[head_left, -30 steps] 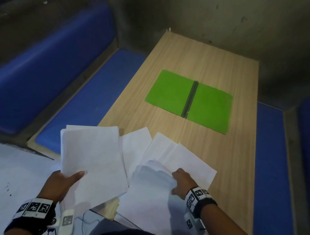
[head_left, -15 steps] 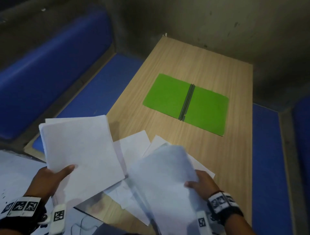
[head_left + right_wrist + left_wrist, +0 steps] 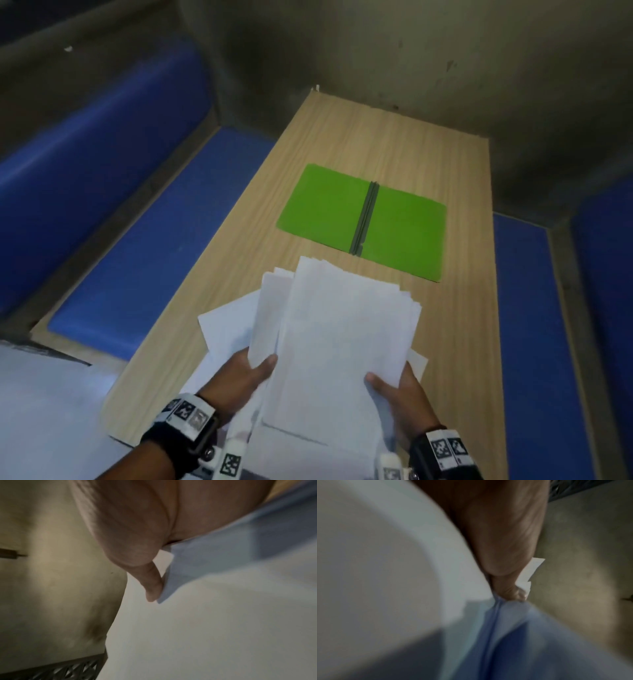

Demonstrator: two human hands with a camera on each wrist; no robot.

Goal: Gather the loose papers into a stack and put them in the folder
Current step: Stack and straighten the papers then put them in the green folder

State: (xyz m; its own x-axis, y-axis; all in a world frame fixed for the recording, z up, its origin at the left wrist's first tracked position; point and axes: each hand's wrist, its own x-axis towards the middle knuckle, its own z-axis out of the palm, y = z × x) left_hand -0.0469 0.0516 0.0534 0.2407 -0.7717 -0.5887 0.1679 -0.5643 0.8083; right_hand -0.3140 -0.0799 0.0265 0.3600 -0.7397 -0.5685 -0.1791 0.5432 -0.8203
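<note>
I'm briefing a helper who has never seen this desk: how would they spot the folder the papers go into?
Start at the long wooden table that runs between the blue seats. On its far half, beyond the white papers held in both hands, lies the folder, opened flat with a dark spine down its middle. It is the only bright green thing on the table.

A narrow wooden table (image 3: 394, 137) with a pale grain runs from the lower left of the head view up to the wall at upper centre. An open green folder (image 3: 325, 205) with a dark spine is laid flat on it, right of centre in the frame. Loose white sheets (image 3: 226, 325) are spread on the near end at lower centre, just below the folder; one corner (image 3: 419, 363) is seen at lower right
</note>
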